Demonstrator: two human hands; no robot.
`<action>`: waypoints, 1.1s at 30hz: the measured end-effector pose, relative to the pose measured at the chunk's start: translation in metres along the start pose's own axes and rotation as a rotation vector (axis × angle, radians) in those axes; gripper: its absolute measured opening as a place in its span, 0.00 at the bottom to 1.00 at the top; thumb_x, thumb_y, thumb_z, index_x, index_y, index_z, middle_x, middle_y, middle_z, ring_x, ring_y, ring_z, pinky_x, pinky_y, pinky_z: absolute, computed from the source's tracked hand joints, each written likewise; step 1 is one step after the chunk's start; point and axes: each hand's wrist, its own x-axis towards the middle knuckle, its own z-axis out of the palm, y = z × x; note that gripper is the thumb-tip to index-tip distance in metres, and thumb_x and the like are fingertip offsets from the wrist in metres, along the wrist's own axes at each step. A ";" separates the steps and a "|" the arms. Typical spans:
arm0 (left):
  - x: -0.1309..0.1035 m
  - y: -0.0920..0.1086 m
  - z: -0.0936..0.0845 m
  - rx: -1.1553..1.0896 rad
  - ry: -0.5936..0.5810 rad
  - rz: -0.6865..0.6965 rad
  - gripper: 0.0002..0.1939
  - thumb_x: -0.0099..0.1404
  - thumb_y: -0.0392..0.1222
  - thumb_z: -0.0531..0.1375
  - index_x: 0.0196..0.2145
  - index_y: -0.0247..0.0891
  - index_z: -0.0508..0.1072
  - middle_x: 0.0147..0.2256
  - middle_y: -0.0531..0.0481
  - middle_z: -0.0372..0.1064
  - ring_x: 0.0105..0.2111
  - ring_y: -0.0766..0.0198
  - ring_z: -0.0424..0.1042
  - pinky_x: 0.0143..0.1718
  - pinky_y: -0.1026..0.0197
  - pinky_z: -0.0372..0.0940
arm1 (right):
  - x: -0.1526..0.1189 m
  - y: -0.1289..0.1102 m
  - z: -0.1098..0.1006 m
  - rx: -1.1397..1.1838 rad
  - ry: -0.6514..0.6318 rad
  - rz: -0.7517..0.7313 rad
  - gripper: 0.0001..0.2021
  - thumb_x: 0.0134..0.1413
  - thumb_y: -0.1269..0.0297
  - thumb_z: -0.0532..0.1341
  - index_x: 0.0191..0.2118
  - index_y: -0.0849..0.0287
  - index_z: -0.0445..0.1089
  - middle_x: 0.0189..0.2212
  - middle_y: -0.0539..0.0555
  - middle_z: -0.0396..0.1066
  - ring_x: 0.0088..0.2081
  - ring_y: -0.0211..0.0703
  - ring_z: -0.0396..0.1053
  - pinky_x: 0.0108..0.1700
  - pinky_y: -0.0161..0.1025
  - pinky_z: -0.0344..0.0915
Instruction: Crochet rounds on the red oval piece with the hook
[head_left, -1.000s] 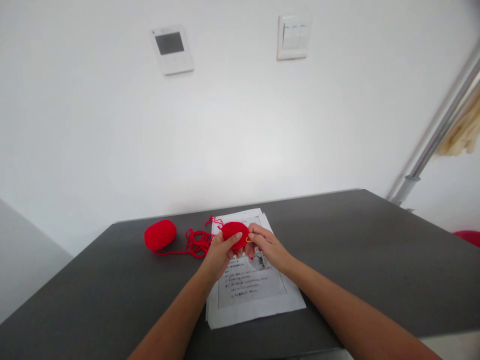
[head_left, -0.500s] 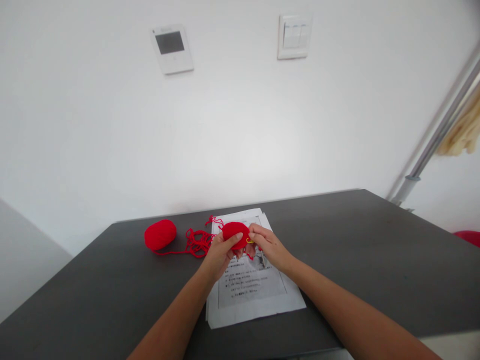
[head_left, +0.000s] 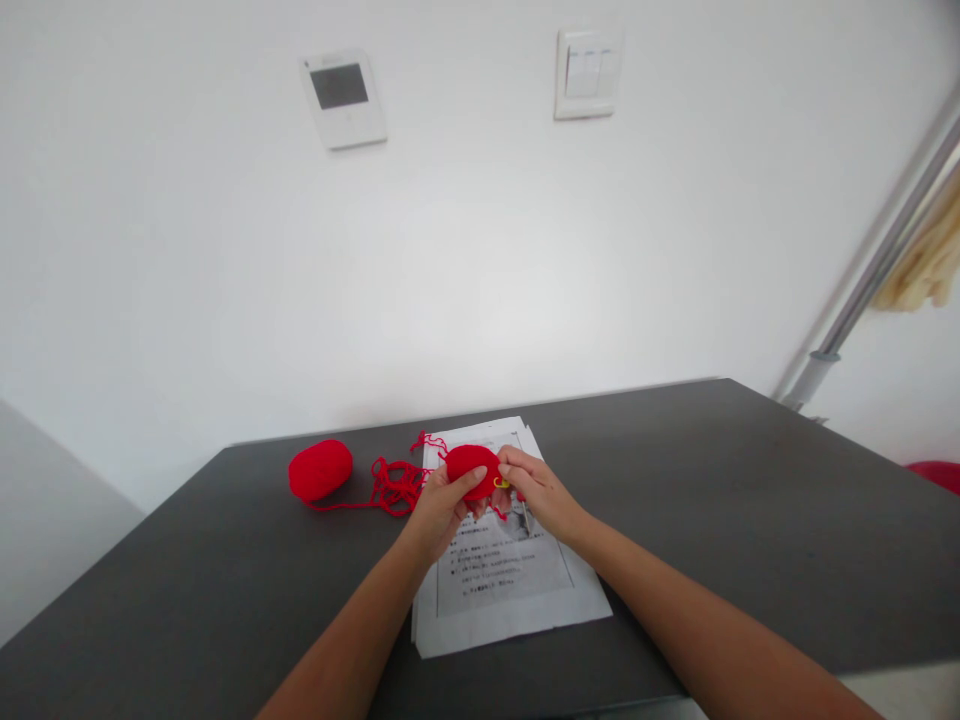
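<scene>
Dark-screened wall panel (head_left: 345, 100), white switch plate (head_left: 587, 74), slanted metal pole (head_left: 885, 254), pale wall (head_left: 480, 250)

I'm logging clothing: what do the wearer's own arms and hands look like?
Both the left hand and right hand are ungloved. The left forearm and right forearm show no sleeve, and no watch or bracelet is visible. I can't tell about rings.

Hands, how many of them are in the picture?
2. The bare left hand holds the red, oval yarn piece from its left; the bare right hand is at the piece's right edge, beside a small yellow loop. Parts of both hands are hidden.
</scene>
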 end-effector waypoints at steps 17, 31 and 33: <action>-0.002 0.001 0.002 0.003 0.018 -0.025 0.13 0.51 0.43 0.68 0.28 0.33 0.70 0.16 0.53 0.67 0.15 0.72 0.61 0.16 0.69 0.54 | 0.000 -0.003 -0.002 -0.058 0.008 -0.013 0.10 0.56 0.63 0.51 0.25 0.58 0.60 0.18 0.47 0.64 0.22 0.36 0.63 0.28 0.35 0.60; -0.001 0.000 0.001 0.009 0.036 -0.045 0.15 0.49 0.44 0.68 0.30 0.33 0.70 0.18 0.52 0.68 0.14 0.72 0.61 0.16 0.69 0.53 | -0.001 -0.003 -0.002 -0.063 0.017 -0.012 0.10 0.57 0.63 0.51 0.26 0.58 0.60 0.18 0.47 0.64 0.22 0.36 0.62 0.28 0.34 0.60; -0.001 0.001 0.001 0.007 0.044 -0.057 0.15 0.49 0.44 0.68 0.30 0.32 0.70 0.18 0.52 0.68 0.14 0.72 0.61 0.16 0.69 0.52 | -0.001 -0.003 -0.002 -0.069 0.015 -0.006 0.10 0.57 0.63 0.51 0.26 0.58 0.60 0.18 0.47 0.65 0.22 0.36 0.63 0.27 0.34 0.60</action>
